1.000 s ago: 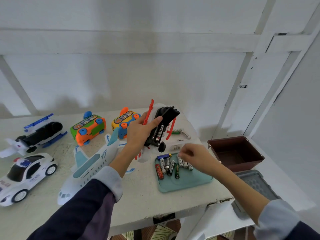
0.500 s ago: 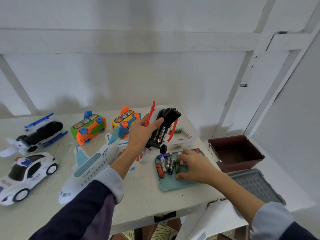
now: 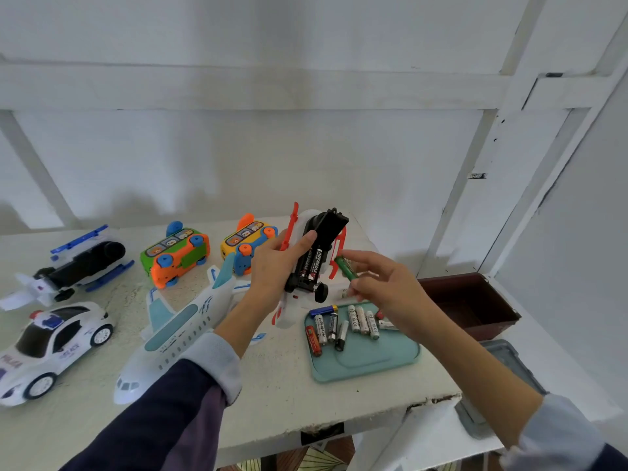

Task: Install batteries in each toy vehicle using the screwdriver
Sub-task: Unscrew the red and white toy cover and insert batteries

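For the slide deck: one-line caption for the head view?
Left hand grips upturned toy helicopter; right hand brings green battery.

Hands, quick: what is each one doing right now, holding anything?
Left hand: grips the upturned red-and-white toy vehicle, battery bay facing up.
Right hand: pinches a green battery beside that bay, above the teal tray.
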`<move>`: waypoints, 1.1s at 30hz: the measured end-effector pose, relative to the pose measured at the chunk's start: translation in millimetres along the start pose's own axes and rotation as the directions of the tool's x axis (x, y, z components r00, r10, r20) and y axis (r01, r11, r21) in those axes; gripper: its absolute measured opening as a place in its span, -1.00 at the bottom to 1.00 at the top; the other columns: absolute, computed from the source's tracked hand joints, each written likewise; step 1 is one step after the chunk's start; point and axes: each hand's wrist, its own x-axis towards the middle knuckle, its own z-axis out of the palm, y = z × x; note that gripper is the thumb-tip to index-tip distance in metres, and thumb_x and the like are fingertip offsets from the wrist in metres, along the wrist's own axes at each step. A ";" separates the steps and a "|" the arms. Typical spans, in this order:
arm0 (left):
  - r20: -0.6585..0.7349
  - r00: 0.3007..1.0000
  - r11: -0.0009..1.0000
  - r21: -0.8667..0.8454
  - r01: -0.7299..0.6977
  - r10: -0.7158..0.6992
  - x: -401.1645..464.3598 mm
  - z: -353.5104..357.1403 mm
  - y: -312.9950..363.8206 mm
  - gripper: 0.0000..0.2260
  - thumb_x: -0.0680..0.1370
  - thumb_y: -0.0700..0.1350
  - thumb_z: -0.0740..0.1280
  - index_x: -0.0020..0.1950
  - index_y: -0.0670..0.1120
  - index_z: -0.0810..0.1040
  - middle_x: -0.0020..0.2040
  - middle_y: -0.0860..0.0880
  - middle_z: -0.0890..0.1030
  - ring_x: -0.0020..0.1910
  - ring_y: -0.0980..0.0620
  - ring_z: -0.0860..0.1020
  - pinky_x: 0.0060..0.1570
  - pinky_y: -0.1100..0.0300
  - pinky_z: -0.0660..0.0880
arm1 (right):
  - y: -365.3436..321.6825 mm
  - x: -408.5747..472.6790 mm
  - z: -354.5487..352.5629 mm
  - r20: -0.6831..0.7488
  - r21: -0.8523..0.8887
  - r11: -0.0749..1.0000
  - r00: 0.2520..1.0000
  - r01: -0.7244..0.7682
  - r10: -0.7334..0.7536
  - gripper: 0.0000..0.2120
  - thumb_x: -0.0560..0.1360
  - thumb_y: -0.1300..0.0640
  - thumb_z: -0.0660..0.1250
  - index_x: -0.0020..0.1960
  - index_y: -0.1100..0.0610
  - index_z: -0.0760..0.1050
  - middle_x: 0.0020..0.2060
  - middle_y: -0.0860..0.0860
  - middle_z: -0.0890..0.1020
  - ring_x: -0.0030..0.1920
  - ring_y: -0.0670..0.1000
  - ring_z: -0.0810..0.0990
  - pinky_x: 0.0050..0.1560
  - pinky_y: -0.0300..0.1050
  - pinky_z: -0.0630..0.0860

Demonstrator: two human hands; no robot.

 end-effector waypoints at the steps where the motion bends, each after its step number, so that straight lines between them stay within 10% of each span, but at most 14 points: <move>1: 0.001 1.000 1.000 0.001 0.000 0.000 -0.7 1.1 0.9 -0.89 0.44 0.02 0.47 -0.20 0.02 0.61 -0.22 -0.10 0.62 -0.21 -0.03 0.61 -0.11 0.07 0.58 | -3.6 2.5 4.8 -0.038 -0.069 0.997 0.998 0.045 -0.048 -0.71 0.49 0.43 0.24 0.08 0.17 0.59 -0.11 0.08 0.54 -0.32 -0.17 0.54 -0.20 -0.34 0.50; 12: -0.006 1.000 1.000 -0.008 -0.003 0.003 -3.5 6.2 6.3 -0.72 0.44 0.03 0.47 -0.47 0.09 0.55 -0.35 -0.08 0.49 -0.25 -0.05 0.52 -0.11 -0.01 0.55 | -8.9 23.7 37.8 -0.356 -0.168 0.966 0.902 0.197 -0.245 -0.84 0.46 0.26 0.38 -0.14 0.02 0.49 -0.20 0.04 0.62 -0.15 0.03 0.61 -0.08 -0.16 0.58; 19: 0.005 1.000 1.000 -0.018 -0.008 0.008 -6.6 6.1 9.8 -0.77 0.33 0.16 0.49 -0.43 0.09 0.58 -0.21 -0.16 0.53 -0.21 -0.12 0.55 0.03 -0.22 0.54 | -12.8 27.5 41.2 -0.367 -0.155 0.970 0.900 0.190 -0.235 -0.90 0.45 0.26 0.39 -0.14 0.07 0.58 -0.28 -0.01 0.64 -0.27 -0.06 0.61 -0.19 -0.24 0.55; 33: -0.011 0.999 0.999 -0.041 -0.036 0.036 -7.0 10.7 7.9 -0.87 0.44 0.01 0.47 -0.31 0.08 0.63 -0.33 -0.05 0.58 -0.28 0.02 0.58 -0.11 -0.01 0.59 | 2.0 36.6 57.9 -0.455 -0.240 0.949 0.840 0.205 -0.297 -0.85 0.40 0.29 0.44 -0.04 0.17 0.61 -0.16 0.03 0.62 -0.20 -0.11 0.59 -0.11 -0.38 0.51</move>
